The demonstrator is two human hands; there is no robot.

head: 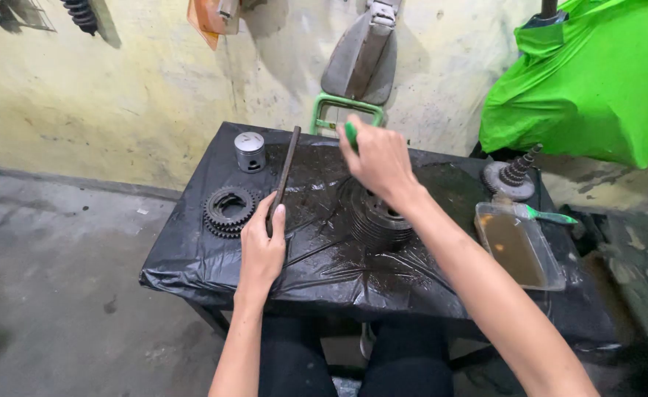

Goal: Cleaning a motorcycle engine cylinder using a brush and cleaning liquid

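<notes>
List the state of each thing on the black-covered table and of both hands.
Left hand: gripping long dark metal file.
Right hand: closed on green-handled tool above dark finned cylinder.
Black toothed gears: stacked flat.
Silver piston: upright.
Clear plastic tray: holds brown liquid.

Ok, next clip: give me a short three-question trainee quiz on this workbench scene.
1. True or false: the left hand holds a long dark bar.
2. Which hand grips the green-handled tool? A) left B) right C) neither
3. Fill in: the tray of brown liquid sits on the table's ____ side.

Key:
1. True
2. B, the right hand, above the finned cylinder
3. Right; a brush rests across it.
</notes>
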